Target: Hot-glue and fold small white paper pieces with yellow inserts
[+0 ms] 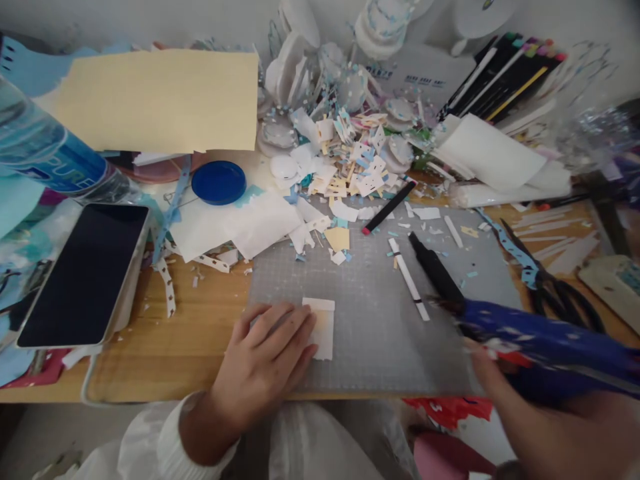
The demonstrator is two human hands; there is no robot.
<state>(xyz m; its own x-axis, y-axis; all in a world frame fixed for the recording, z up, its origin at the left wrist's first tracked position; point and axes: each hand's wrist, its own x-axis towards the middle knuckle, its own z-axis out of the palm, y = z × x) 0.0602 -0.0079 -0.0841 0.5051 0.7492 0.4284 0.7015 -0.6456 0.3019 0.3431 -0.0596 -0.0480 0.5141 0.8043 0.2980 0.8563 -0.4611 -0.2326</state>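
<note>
My left hand (273,350) rests nearly flat at the near edge of the grey cutting mat (370,360), fingers stretched out. Its fingertips touch the left side of a small white paper piece (324,333), which has a folded-looking strip along its top. At the lower right, my right hand (560,420) is closed around a dark blue glue gun (545,333) with a red part near the grip. The gun's nozzle points left over the mat; hand and gun are blurred. Near the nozzle lie a black pen (435,267) and a white pen with black bands (409,280).
Paper scraps and cut-outs (365,160) heap at the back. A phone (85,273), water bottle (55,147) and blue lid (219,182) stand left. Black-handled scissors (555,287) lie right, a black stick (390,207) on the mat, markers (505,80) behind.
</note>
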